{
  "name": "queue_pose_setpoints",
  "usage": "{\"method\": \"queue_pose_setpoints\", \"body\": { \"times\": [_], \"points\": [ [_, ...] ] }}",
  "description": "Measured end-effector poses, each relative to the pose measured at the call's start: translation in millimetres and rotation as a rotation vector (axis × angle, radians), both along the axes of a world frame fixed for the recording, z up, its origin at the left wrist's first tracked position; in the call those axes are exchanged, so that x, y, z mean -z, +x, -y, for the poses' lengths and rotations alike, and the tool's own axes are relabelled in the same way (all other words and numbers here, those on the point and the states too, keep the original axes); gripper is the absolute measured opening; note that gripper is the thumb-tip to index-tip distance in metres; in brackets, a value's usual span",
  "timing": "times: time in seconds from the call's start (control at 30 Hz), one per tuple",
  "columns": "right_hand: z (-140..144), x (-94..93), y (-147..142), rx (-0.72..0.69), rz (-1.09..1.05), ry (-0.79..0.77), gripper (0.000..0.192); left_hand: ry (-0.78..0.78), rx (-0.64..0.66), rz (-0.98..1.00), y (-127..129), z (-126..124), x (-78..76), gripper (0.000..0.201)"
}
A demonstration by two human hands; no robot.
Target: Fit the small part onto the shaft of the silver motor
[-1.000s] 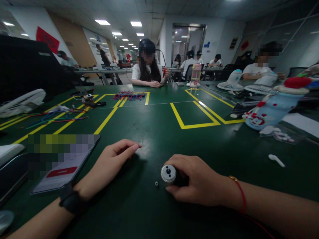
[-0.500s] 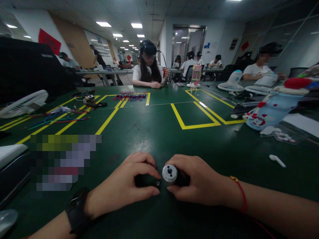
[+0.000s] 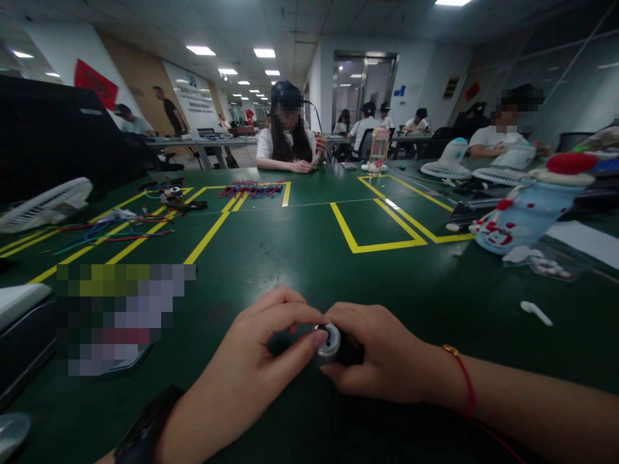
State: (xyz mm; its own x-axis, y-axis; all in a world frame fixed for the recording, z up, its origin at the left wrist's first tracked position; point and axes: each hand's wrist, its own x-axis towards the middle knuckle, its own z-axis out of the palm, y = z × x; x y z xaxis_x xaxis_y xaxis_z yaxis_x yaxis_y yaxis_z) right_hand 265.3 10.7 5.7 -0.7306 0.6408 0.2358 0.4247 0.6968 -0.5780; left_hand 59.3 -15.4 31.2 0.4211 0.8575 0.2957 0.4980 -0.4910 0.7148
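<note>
Two hands meeting, right hand (image 3: 387, 361) grip grasping small motor (image 3: 333, 341), left hand (image 3: 251, 374) fingertips pinched at its silver face, perhaps holding something.

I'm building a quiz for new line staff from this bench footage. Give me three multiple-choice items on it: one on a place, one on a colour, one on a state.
1. Where does the small white earbud lie?
A. On the green table, beyond the right forearm
B. Beside the coloured wires
C. In the left hand

2. What colour is the cord on the right wrist?
A. Blue
B. Red
C. Yellow

3. What is the left hand doing?
A. Lying flat on the table
B. Holding a fan
C. Touching the end of the small motor

Answers: 1 A, it lies alone on the table. 2 B, the red cord circles the wrist. 3 C, its fingertips meet the motor's silver end, which the right hand grips.
</note>
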Motion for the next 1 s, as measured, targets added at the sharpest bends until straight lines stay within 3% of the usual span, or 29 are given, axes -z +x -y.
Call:
{"method": "queue_pose_setpoints", "body": {
  "times": [0.3,0.5,0.63,0.77,1.0],
  "points": [
    [0,1.0,-1,0.01,-0.009,0.007,0.022,-0.087,0.026,-0.025,2,4,-1.6,0.023],
    [1,-3.3,1,0.006,-0.013,-0.032,0.03,-0.291,-0.197,0.081,-24,-16,15.1,0.028],
    [1,-3.2,2,0.005,-0.013,-0.045,0.031,-0.457,-0.328,0.352,-39,-32,25.6,0.025],
    [1,-2.7,2,0.004,-0.015,-0.047,0.029,-0.561,-0.342,0.668,-42,-35,28.3,0.019],
    [1,-4.1,2,0.004,-0.012,-0.05,0.029,-0.652,-0.315,0.852,-44,-38,26.9,0.012]
  ]
}}
